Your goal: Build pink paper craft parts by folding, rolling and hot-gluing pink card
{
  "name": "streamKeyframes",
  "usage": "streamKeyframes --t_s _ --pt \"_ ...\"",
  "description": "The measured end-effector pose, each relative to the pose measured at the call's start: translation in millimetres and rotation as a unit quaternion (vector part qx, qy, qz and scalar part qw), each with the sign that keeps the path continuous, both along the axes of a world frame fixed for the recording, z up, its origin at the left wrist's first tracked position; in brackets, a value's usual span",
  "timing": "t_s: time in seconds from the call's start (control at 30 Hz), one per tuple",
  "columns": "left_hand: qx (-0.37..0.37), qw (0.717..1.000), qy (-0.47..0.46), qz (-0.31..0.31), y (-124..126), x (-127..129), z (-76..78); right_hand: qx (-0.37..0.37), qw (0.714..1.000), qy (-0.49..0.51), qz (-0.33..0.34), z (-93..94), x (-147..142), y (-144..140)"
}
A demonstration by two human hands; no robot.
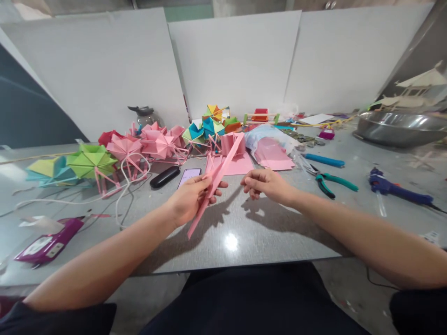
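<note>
Grey worktop [244, 232] backed by white boards [104, 70], crowded along its far half with folded paper craft.

Head view, left to right: purple packet [49, 242] at the near left edge; green and yellow paper stars [87, 160]; pink paper stars [153, 142] on thin pink legs; white cord [129, 186] looping past them; black case [165, 177]; phone [189, 176] lying flat. Further right, pink paper sheets [274, 156], teal-handled pliers [330, 179], blue glue gun [398, 188], steel bowl [398, 125].

Left hand [190, 197] raised over the middle of the worktop, thumb and fingers pinched on a long folded pink paper strip [214, 181]. Strip held clear of the surface, long axis slanting from low and near on the left up to far on the right, upper end pointing toward the pink sheets, lower end hanging below the palm.

Right hand [267, 184] empty, fingers loosely curled, not gripping anything, hovering just right of the strip's upper half, near but apart from it. Left hand the only one in contact; strip lying directly to the left of the right fingertips.
</note>
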State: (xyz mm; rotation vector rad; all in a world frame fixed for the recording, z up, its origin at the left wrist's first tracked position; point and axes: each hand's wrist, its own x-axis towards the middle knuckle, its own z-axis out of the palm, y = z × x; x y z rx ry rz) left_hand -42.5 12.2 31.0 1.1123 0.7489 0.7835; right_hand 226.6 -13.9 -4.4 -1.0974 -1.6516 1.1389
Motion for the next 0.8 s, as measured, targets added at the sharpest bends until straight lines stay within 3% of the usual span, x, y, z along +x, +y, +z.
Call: streamKeyframes --t_s 0.07,0.13,0.17,0.27,0.3,0.37,0.6,0.8 --pt "-0.008 1.000 0.010 0.019 -2 2 -0.8 0.033 0.998 -0.044 -0.034 -5.7 -5 -6" --pt "-0.009 1.000 0.012 0.020 -5 5 -1.9 0.178 0.973 -0.106 -0.105 -11.3 -12 -14" --pt "-0.008 1.000 0.008 0.014 -7 5 -2.7 0.284 0.938 -0.149 -0.130 -13.6 -16 -18" --pt "-0.012 1.000 -0.017 -0.015 -11 6 -6.0 0.545 0.780 -0.285 -0.114 -16.9 -27 -24" --pt "-0.017 0.999 -0.025 -0.023 -12 6 -7.3 0.587 0.735 -0.325 -0.095 -17.2 -30 -24" --pt "-0.024 0.998 -0.035 -0.036 -13 5 -9.8 0.625 0.678 -0.379 -0.078 -17.1 -34 -21" --pt "0.013 0.997 -0.027 -0.069 0 1 -11.6 0.675 0.588 -0.441 -0.063 -13.4 -36 -15" --pt "0.013 0.998 -0.018 -0.051 7 -4 4.5 0.675 0.588 -0.446 -0.010 -7.3 -34 -17"
